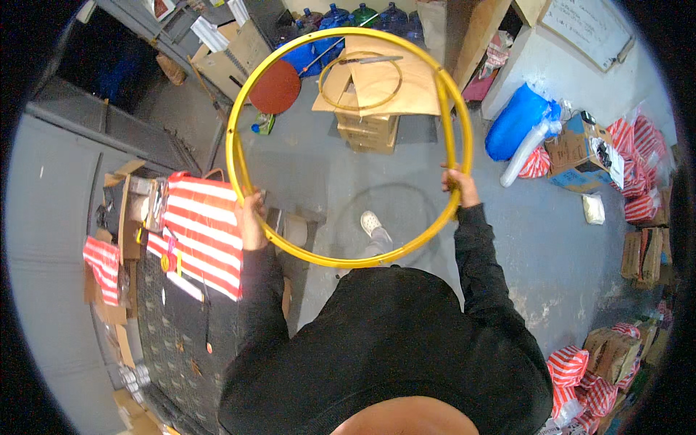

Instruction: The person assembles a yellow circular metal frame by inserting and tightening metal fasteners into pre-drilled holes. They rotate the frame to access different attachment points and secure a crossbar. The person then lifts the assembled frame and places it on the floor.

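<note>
At the far left, well away from the person's fingers, a small red-and-white striped bag [102, 268] lies on cardboard at the edge of a dark patterned mat [174, 341]. Nearer, just outside the left hand [251, 221], a larger piece of red-and-white striped fabric [203, 232] is spread flat, its right edge close beside the knuckles. The left hand's fingers [250, 203] are curled tight around the lower-left arc of a large yellow metal hoop [348, 32], which the person holds up in front of the body between both hands. Through the hoop, above and beyond the left fingers, a round reddish-brown disc [275, 87] shows on the grey concrete floor [326, 174], and farther right a stack of brown cardboard boxes [370, 130] carries a smaller, thin yellow ring [360, 81] resting on a cardboard sheet. Below that, between the two sets of fingers, a white shoe [371, 222] stands on the floor inside the hoop's outline. The right hand [458, 185] closes its fingers [453, 174] around the hoop's right-side arc, the black sleeve running down from it. Out beyond the right fingers sit a bright blue bag [515, 119] against a pale wall and more red-and-white striped bags [638, 145] heaped by cardboard cartons.
</note>
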Available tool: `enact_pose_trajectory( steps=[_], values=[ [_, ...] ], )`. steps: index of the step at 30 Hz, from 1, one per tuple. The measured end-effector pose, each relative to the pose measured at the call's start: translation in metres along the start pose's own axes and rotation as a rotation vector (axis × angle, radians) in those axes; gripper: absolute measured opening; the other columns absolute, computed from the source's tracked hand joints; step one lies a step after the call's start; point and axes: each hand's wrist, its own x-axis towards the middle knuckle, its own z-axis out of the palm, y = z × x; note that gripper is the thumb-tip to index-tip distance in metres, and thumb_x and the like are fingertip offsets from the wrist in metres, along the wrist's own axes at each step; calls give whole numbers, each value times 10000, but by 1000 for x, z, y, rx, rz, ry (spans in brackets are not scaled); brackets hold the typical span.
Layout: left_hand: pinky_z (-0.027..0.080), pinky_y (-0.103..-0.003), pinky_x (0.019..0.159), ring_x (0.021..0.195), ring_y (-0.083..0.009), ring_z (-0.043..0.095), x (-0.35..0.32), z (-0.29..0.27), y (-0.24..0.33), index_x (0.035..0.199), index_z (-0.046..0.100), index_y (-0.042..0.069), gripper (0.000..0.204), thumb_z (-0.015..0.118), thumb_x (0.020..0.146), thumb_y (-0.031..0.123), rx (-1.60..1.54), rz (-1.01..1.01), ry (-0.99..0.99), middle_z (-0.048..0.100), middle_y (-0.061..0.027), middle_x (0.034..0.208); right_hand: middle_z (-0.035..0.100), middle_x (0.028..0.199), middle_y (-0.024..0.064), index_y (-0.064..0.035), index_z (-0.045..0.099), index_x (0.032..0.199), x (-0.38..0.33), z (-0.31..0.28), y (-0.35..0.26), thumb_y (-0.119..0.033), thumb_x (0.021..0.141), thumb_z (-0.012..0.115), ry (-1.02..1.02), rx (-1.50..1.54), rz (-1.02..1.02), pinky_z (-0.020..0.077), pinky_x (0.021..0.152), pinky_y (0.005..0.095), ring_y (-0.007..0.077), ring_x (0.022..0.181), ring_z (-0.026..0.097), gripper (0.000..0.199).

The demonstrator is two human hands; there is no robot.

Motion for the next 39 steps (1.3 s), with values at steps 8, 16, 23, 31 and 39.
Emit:
enact_pose_trajectory(
  steps=[8,16,23,31,39],
  values=[
    [442,-347,919,985,-211,559,111,35,66,1105,585,-18,330,701,829,122,328,539,158,602,-83,1014,713,1032,84,-6,630,1287,207,30,129,-550,959,630,201,-465,24,538,833,355,211,929,665,636],
    [483,-412,869,937,-313,635,209,51,54,1144,599,7,383,739,828,173,758,423,437,666,-172,1018,709,1046,102,-48,615,1314,255,-21,223,-625,867,694,-9,-613,740,556,671,388,214,833,667,735],
    [478,-387,919,965,-282,621,283,34,28,1132,600,-22,363,729,863,186,726,326,526,661,-162,1020,679,785,79,-47,636,1196,423,6,265,-581,912,661,-93,-703,835,522,588,364,187,646,612,605],
    [461,-379,961,1027,-279,607,351,61,46,1179,580,-46,367,673,903,178,867,113,665,653,-164,1088,723,941,95,-70,691,1066,707,53,357,-488,936,649,-436,-1059,622,562,681,430,247,680,666,440],
    [414,-419,1049,1164,-318,542,420,65,23,1363,450,-58,495,606,930,124,912,-253,608,565,-184,1288,612,1337,167,-113,633,1289,884,148,374,-407,864,677,-424,-1474,229,499,1000,452,361,1199,596,518]
  ],
)
